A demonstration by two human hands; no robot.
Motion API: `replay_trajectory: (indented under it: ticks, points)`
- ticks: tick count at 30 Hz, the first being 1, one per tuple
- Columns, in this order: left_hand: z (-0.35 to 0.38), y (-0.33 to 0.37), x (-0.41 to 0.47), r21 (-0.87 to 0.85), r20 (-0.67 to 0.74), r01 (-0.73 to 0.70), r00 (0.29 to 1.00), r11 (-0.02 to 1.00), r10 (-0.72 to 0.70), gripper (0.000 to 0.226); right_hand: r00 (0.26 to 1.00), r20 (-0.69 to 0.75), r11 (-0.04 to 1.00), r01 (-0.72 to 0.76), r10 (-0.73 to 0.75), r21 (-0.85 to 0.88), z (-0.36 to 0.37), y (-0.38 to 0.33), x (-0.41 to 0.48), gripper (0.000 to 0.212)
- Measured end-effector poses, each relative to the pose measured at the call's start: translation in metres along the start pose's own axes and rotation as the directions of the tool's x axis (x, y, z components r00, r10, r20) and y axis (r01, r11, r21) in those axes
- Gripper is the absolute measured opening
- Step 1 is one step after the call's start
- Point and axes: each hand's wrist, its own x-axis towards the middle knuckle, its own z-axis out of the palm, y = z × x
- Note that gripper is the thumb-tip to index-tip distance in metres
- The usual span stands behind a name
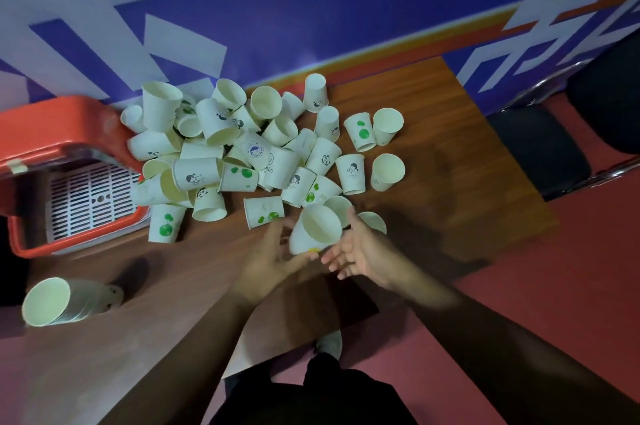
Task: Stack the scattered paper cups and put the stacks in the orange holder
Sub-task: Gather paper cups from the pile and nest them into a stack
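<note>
Paper cup (317, 227), mouth up and tilted, between the two hands, over the worktop (433, 133) about midway along its near edge. Gripped low on its wall by the left hand (273, 251), fingers curled round the base, though blurred. Right hand (360, 251) just beside the rim, released, fingers loose and spread, grasping nothing.

Beyond the hands, scattered cups (242, 147) heaped from the middle toward the far edge: some upright, some upturned, many on their sides, printed with green dots or small figures. Stack of cups (65, 300) lying on its side near the near left corner, mouth toward the left.

Orange holder (69, 119) at the left edge, right beside the heap, white slotted tray (90, 199) inside. Black chair (540, 151) past the right edge.
</note>
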Motion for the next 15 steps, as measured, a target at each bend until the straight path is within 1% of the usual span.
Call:
replay_trajectory:
  ticks: [1, 2, 3, 4, 5, 6, 7, 8, 9, 10, 11, 13, 15]
  points:
    - [0.002, 0.003, 0.002, -0.054, -0.015, 0.024, 1.000, 0.998, -0.025, 0.047, 0.999, -0.017, 0.999, 0.050, -0.050, -0.017, -0.003, -0.004, -0.003, 0.080]
    - [0.003, 0.004, 0.004, -0.111, -0.027, 0.051, 0.998, 0.992, -0.055, 0.048, 0.988, -0.067, 0.990, 0.133, -0.137, -0.053, -0.007, -0.007, -0.005, 0.072]
    - [0.003, 0.005, 0.005, -0.176, -0.036, 0.080, 0.996, 0.981, -0.087, 0.049, 0.951, -0.145, 0.958, 0.255, -0.273, -0.133, -0.013, -0.006, -0.005, 0.061]
    - [0.004, 0.003, 0.006, -0.231, -0.040, 0.109, 0.992, 0.967, -0.122, 0.051, 0.858, -0.247, 0.875, 0.371, -0.451, -0.310, -0.021, -0.005, -0.005, 0.048]
    - [0.005, 0.003, 0.007, -0.274, -0.047, 0.131, 0.988, 0.953, -0.150, 0.052, 0.715, -0.295, 0.721, 0.408, -0.634, -0.561, -0.030, -0.001, -0.002, 0.038]
    - [0.005, 0.003, 0.006, -0.318, -0.059, 0.142, 0.984, 0.937, -0.169, 0.054, 0.598, -0.257, 0.542, 0.362, -0.759, -0.758, -0.039, 0.002, 0.002, 0.042]
    - [0.006, 0.003, 0.006, -0.364, -0.068, 0.150, 0.980, 0.919, -0.187, 0.056, 0.571, -0.211, 0.434, 0.289, -0.794, -0.853, -0.046, 0.007, 0.007, 0.056]
    - [0.007, 0.003, 0.004, -0.411, -0.077, 0.162, 0.974, 0.897, -0.211, 0.059, 0.624, -0.199, 0.417, 0.225, -0.756, -0.881, -0.052, 0.012, 0.011, 0.074]
    - [0.007, 0.002, 0.003, -0.449, -0.083, 0.176, 0.968, 0.876, -0.237, 0.060, 0.699, -0.216, 0.442, 0.159, -0.682, -0.883, -0.056, 0.019, 0.017, 0.089]
    - [0.007, -0.001, 0.002, -0.472, -0.088, 0.191, 0.961, 0.861, -0.261, 0.062, 0.756, -0.224, 0.448, 0.101, -0.615, -0.888, -0.058, 0.025, 0.022, 0.100]
    - [0.006, -0.004, 0.000, -0.479, -0.093, 0.202, 0.956, 0.854, -0.279, 0.062, 0.790, -0.221, 0.435, 0.064, -0.572, -0.898, -0.060, 0.031, 0.027, 0.106]
    - [0.004, -0.011, -0.004, -0.485, -0.108, 0.216, 0.947, 0.847, -0.304, 0.062, 0.803, -0.211, 0.412, 0.047, -0.557, -0.910, -0.062, 0.043, 0.037, 0.107]
    - [0.001, -0.016, -0.009, -0.500, -0.124, 0.218, 0.940, 0.838, -0.319, 0.061, 0.781, -0.215, 0.396, 0.045, -0.586, -0.917, -0.062, 0.048, 0.042, 0.099]
